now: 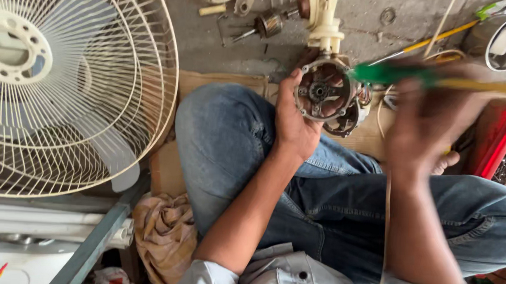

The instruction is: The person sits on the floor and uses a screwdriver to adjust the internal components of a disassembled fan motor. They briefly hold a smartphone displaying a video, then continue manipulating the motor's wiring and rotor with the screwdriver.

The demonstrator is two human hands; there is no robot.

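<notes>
Left hand (296,124) grips motor housing (324,94); right hand (427,120) beside it.

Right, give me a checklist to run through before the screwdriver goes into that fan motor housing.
1. Motor housing held firm: ok, the left hand grips its rim.
2. Housing face open to view: ok, the hub and spokes show.
3. Tool in hand: ok, the right hand holds the green-handled screwdriver.
4. Tip lined up on a screw: cannot tell, hand and tool are blurred.
5. Fan guard out of the way: ok, it lies apart beside the knee.
6. Loose parts on the floor out of the way: ok, they lie beyond the housing.
</notes>
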